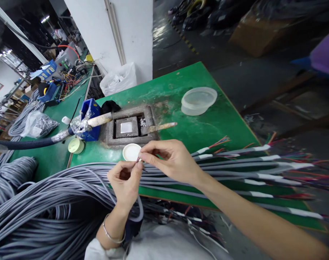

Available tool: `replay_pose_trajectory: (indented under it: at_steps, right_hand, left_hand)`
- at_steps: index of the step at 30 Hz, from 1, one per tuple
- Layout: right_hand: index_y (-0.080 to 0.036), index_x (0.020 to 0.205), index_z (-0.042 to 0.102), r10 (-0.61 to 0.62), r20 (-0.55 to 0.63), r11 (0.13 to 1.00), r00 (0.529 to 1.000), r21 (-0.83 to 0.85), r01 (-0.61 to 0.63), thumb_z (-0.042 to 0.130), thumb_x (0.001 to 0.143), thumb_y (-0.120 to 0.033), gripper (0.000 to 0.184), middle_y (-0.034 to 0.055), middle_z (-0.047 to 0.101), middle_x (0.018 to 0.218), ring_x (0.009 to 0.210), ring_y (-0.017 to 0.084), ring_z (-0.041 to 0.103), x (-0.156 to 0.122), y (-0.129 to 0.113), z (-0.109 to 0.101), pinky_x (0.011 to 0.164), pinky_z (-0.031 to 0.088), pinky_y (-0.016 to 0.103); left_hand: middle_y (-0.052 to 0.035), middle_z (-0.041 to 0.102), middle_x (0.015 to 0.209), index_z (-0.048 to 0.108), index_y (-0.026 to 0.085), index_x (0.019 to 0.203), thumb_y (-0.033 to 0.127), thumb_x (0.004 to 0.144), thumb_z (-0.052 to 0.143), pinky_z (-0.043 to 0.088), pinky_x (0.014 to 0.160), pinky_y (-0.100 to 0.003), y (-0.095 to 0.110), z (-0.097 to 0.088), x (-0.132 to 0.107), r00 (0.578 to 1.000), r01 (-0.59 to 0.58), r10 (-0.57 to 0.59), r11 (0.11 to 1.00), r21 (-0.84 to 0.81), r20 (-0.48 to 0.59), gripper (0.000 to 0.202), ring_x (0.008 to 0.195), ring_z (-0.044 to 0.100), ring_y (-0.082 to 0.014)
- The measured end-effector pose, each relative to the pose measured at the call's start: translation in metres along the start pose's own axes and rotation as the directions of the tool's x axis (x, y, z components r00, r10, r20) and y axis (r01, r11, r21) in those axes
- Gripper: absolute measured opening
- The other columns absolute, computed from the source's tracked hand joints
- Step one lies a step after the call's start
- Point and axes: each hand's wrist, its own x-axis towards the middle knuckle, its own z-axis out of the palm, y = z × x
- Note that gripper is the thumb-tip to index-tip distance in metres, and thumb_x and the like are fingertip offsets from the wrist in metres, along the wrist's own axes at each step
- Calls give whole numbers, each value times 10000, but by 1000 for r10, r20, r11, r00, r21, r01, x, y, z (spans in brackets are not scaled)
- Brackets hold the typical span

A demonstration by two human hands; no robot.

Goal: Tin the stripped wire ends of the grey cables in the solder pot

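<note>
My left hand (127, 180) is closed in a pinch around thin wires (138, 159), their dark ends poking up between thumb and finger. From the right, my right hand (171, 159) pinches at the tips of the same wires; the fingers hide most of them. A grey cable (139, 209) hangs below the left hand. Just behind the fingertips lies a small white round dish (131, 151). Beneath and beside both hands run many grey cables (94, 171), those at the right ending in white sleeves (270, 177) and fanned coloured wires.
Beyond the hands sits a soot-stained square pot (130, 126) with a stick (163, 126) across its edge. A hose nozzle (99, 120) reaches over it from a blue bin (90, 135). A clear plastic tub (198, 101) stands on the green table (170, 85). Coiled cables (15, 177) lie left.
</note>
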Motion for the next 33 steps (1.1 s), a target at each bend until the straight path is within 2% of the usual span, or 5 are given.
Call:
replay_pose_trajectory:
  at_steps: [6,14,19,27,33]
  right_hand:
    - [-126,631,640,13,10,1000,1000,11,-13,572,767,-276,213,24,625,572,502,84,471,0,-2,1,455,363,206]
    - [-139,642,631,73,25,992,997,99,-75,605,754,-292,191,-13,560,519,415,56,406,1,-5,1,394,341,197]
    - [-139,614,596,140,52,974,989,171,-147,629,744,-409,301,-42,472,434,362,53,392,1,-6,2,363,318,202]
    - [-136,608,592,243,102,931,965,257,-261,665,654,-575,448,-28,490,418,351,67,426,2,-2,3,364,333,211]
    - [-138,614,626,117,13,989,993,86,-117,645,729,-349,241,-23,521,452,373,63,432,2,-4,1,369,348,200]
  left_hand:
    - [9,601,480,607,134,600,320,727,689,250,294,-120,1,-1,1,999,32,-31,997,-66,4,239,293,336,-8]
    - [-11,618,504,645,126,619,297,702,713,270,316,-133,4,-2,-2,999,46,-46,999,-3,17,202,319,354,-13]
    - [16,568,456,627,130,614,307,718,697,264,295,-125,5,1,-1,1000,9,-9,999,-41,-15,217,299,352,-16]
    - [28,556,446,622,137,605,309,713,695,266,287,-133,6,1,0,998,-41,40,999,-25,-41,216,289,360,-24]
    - [-39,673,597,686,136,676,248,711,697,430,446,-184,3,-3,-1,998,-63,65,981,185,-8,118,483,556,-94]
